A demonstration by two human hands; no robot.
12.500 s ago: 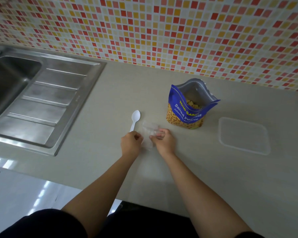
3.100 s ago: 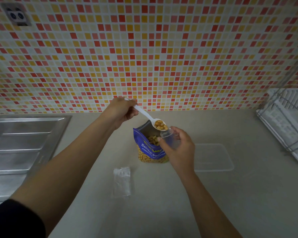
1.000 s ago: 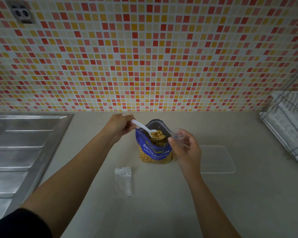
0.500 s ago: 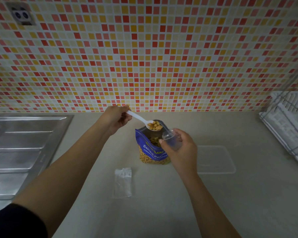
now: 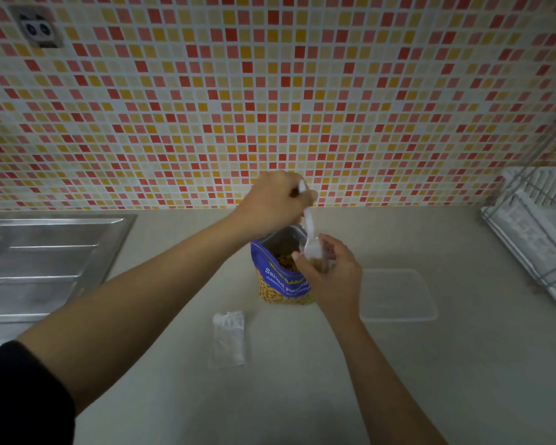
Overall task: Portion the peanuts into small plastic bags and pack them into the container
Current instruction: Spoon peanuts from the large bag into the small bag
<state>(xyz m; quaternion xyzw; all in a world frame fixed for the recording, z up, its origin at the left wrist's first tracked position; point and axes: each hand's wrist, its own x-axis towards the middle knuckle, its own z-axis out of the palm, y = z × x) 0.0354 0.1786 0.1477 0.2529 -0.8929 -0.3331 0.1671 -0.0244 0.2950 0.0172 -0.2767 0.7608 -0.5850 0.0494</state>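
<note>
The small clear bag (image 5: 319,263) was pinched in the right hand (image 5: 333,279) just above the open peanut pouch (image 5: 278,284), blurred and half hidden by fingers. The left hand (image 5: 273,200) gripped the white spoon (image 5: 308,224), its bowl tipped into the bag. The container (image 5: 398,295) stood beside the pouch. The frame edge cut off the dish rack (image 5: 536,226).

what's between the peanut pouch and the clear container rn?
Head view: the right hand, holding a small plastic bag beside the peanut pouch. Nothing else shows before the container.
</note>
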